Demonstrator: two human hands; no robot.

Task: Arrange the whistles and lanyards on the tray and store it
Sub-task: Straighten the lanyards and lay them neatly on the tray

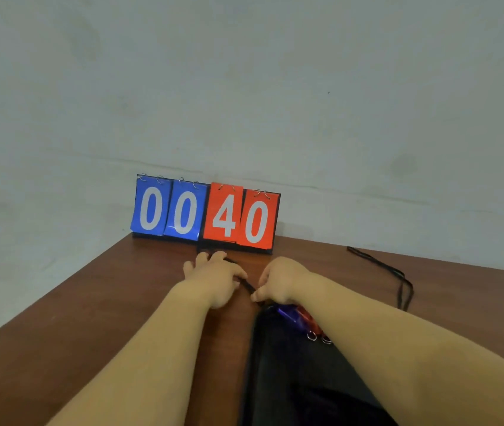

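Reaching forward from the near edge, our two bare forearms run out over the brown table (pixel 91 302) and meet near its middle, just short of the scoreboard (pixel 206 213). Our left hand (pixel 213 281) lies low, palm down, with the fingers stretched toward the far side and the thumb laid across a black lanyard (pixel 248 286). We cannot tell whether it pinches the cord or only presses it to the wood. Our right hand (pixel 278 281) is knuckles up with the fingers curled under, and their tips nip the same lanyard just beside the far left corner of the tray (pixel 275 370). The cord runs taut between the two hands and shows again past the left fingers.

The black tray sits on the near right part of the table, partly hidden by our right forearm. At its far end lie a purple whistle (pixel 287 315) and a red whistle (pixel 306 318), side by side, with small metal rings (pixel 312 336) on their near side. A second lanyard (pixel 398 275) trails loose on the table to the right, well apart from both hands. The flip scoreboard stands against the pale wall (pixel 244 87), showing 00 in blue and 40 in red.
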